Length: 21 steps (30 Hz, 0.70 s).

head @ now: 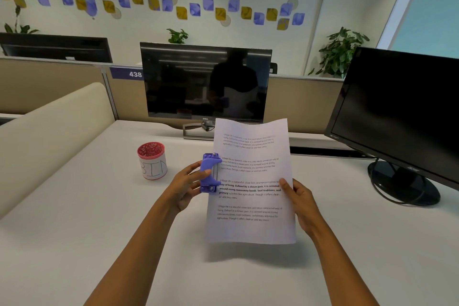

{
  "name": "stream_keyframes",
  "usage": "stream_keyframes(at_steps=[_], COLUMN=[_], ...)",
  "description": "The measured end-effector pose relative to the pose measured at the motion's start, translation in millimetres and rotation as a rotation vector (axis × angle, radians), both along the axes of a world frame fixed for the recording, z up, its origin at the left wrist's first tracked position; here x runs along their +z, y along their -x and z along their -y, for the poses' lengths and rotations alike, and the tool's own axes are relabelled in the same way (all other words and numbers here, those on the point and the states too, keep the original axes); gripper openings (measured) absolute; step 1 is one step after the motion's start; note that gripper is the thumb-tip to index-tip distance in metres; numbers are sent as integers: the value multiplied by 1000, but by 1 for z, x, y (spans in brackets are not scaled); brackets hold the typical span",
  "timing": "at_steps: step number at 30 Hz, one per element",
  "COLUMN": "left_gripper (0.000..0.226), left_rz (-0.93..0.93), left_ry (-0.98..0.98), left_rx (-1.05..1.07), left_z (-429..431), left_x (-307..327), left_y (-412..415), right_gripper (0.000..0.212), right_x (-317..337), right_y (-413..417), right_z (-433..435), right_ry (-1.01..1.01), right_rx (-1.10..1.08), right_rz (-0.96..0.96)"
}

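A printed white sheet of paper [250,206] is held up above the white desk [99,243], tilted toward me. My right hand [299,202] pinches its right edge, thumb on the front. A purple hole punch [210,173] sits over the sheet's left edge at mid height. My left hand [186,187] grips the punch from the left, fingers curled round its body.
A red mesh cup [152,160] labelled "BIN" stands on the desk to the left. A Dell monitor [206,84] stands behind the paper and a second black monitor [402,112] with a round base at the right. A beige partition runs along the left.
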<state>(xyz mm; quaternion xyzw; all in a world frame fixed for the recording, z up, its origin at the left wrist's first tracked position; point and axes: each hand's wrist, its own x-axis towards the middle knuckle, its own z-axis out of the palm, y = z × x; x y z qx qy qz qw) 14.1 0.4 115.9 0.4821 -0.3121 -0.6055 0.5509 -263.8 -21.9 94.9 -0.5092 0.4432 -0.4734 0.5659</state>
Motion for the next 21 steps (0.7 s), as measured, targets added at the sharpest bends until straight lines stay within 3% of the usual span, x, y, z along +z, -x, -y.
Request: stream_keyframes(at_steps=[6, 11, 16, 21], left_gripper=[34, 39, 42, 35], left_rz=[5, 10, 10, -4], left_ry=[8, -10, -18, -2], left_rx=[-27, -23, -4, -30], left_z=[0, 2, 4, 3], left_x=[0, -2, -3, -2], left_y=[6, 5, 4, 7], right_gripper=[33, 33, 31, 31], right_x=[2, 3, 13, 13], right_y=[-1, 1, 0, -3], right_z=[5, 6, 6, 8], right_ry=[33, 86, 104, 172], right_rx=[-35, -78, -68, -96], right_rz=[-80, -169, -128, -265])
